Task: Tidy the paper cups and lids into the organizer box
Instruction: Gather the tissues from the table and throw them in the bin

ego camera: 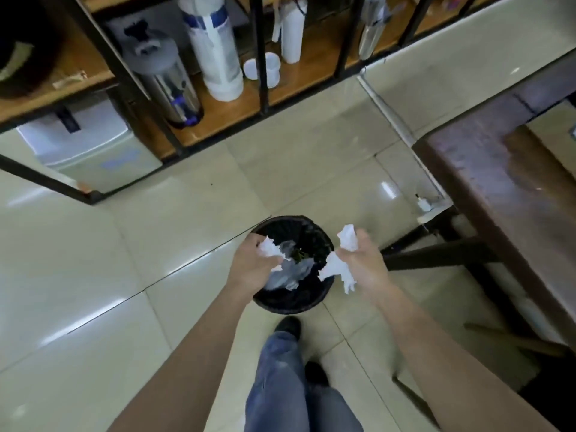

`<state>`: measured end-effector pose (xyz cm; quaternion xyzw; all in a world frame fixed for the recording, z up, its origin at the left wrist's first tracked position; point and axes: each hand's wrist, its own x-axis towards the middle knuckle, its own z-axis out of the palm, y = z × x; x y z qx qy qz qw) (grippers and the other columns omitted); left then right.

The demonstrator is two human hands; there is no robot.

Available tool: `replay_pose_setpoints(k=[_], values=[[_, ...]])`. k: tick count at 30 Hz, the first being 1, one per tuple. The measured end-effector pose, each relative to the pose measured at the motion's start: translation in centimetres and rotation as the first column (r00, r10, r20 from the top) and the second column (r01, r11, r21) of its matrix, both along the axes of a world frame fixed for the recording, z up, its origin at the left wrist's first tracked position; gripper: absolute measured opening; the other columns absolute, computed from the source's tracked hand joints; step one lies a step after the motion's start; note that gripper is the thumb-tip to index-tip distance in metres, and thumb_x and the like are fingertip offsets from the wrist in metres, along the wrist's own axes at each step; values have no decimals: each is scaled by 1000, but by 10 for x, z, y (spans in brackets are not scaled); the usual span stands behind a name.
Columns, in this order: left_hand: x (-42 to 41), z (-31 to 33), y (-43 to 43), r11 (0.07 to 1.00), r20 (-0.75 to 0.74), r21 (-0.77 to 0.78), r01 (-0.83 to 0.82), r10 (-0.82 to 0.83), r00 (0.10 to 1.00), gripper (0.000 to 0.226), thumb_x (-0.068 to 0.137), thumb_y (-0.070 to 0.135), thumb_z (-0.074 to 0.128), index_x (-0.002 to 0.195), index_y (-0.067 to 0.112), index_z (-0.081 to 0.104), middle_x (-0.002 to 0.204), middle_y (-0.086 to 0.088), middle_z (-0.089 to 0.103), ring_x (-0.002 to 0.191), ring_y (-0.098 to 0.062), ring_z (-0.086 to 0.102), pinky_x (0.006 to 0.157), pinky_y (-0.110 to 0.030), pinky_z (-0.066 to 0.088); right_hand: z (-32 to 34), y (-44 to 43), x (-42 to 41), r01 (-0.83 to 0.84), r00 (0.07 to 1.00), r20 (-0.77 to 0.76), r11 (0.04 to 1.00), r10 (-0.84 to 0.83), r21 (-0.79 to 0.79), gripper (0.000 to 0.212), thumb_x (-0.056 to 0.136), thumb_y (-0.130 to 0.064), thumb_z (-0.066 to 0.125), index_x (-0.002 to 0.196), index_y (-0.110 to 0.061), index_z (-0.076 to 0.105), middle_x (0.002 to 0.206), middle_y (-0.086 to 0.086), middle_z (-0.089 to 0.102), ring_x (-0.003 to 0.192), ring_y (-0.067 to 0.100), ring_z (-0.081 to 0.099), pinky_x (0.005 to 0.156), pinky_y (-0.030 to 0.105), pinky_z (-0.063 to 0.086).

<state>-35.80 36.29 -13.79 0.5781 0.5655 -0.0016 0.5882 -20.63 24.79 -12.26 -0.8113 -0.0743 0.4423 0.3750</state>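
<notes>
I stand over a round black trash bin [282,304] on the tiled floor. My left hand [252,265] hangs above the bin's left rim, closed on a crumpled white tissue [270,248]. Over the bin's right rim my right hand [363,260] grips another crumpled white tissue [336,266], with bits sticking out above and below the fist. Clear plastic and white scraps lie inside the bin. A white cup [265,69] rests on the wooden shelf far ahead. No organizer box shows.
A black-framed wooden shelf [218,126] ahead holds a steel thermos [170,85], a white-and-blue bottle [215,48] and a white tube. A dark wooden table [498,169] stands at right. My jeans and black shoes [288,327] are just behind the bin.
</notes>
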Motion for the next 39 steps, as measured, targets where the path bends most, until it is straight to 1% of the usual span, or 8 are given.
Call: replay_pose_setpoints(k=[2,5,12,15,20,22,29,39], values=[[3,-38,2,996,-99,67,50,-43,994,45,78,18,71,117,6,50,117,-17,56,104,-34,56,83,-38,47,-47,8,0,-112,990,84,994,113,-18,35,85,-15,59,118,-10,50,124,14,55,112,31,56,89,38,47],[12,-113,5,973,-263,115,200,-164,951,47,84,34,62,119,8,47,115,-12,58,103,-32,57,80,-37,46,-133,24,0,-282,934,211,958,288,-60,18,84,-8,59,96,-13,47,104,9,53,94,25,53,70,27,39],[10,-329,-16,848,-493,73,525,-427,758,54,92,30,51,140,19,28,134,-9,48,112,-34,58,81,-40,48,-342,28,-30,-556,752,223,778,621,-292,46,91,-16,58,132,-8,39,136,14,40,119,33,48,89,35,41],[3,-396,-27,757,-574,-29,653,-548,609,54,94,30,45,142,16,23,136,-13,48,119,-33,53,91,-41,45,-410,24,-36,-682,605,155,609,781,-404,55,92,-25,54,140,-12,32,144,13,35,126,32,44,96,38,40],[3,-431,-30,513,-615,-179,840,-725,311,66,91,50,40,145,16,21,150,-14,27,139,-30,24,110,-40,21,-451,15,-35,-818,249,-116,145,962,-556,73,89,-52,47,148,-27,14,158,6,17,144,28,15,114,44,14],[5,-417,-29,483,-625,-180,857,-729,280,64,92,48,41,145,19,20,150,-12,28,138,-30,25,109,-41,22,-440,15,-35,-815,241,-89,151,967,-560,74,88,-54,47,148,-26,14,158,5,17,144,26,16,114,43,13],[4,-304,2,554,-666,21,832,-613,425,51,92,40,45,135,14,37,136,-11,45,126,-30,40,102,-39,33,-325,42,-29,-780,342,155,372,927,-503,74,89,-50,47,149,-26,11,157,3,18,142,24,22,112,43,19],[17,-33,62,651,-431,466,599,-425,796,56,90,41,49,140,20,36,145,-5,43,132,-25,39,107,-36,32,-44,93,3,-725,396,542,615,741,-311,80,86,-58,46,149,-29,7,154,4,27,140,22,28,111,41,26]])
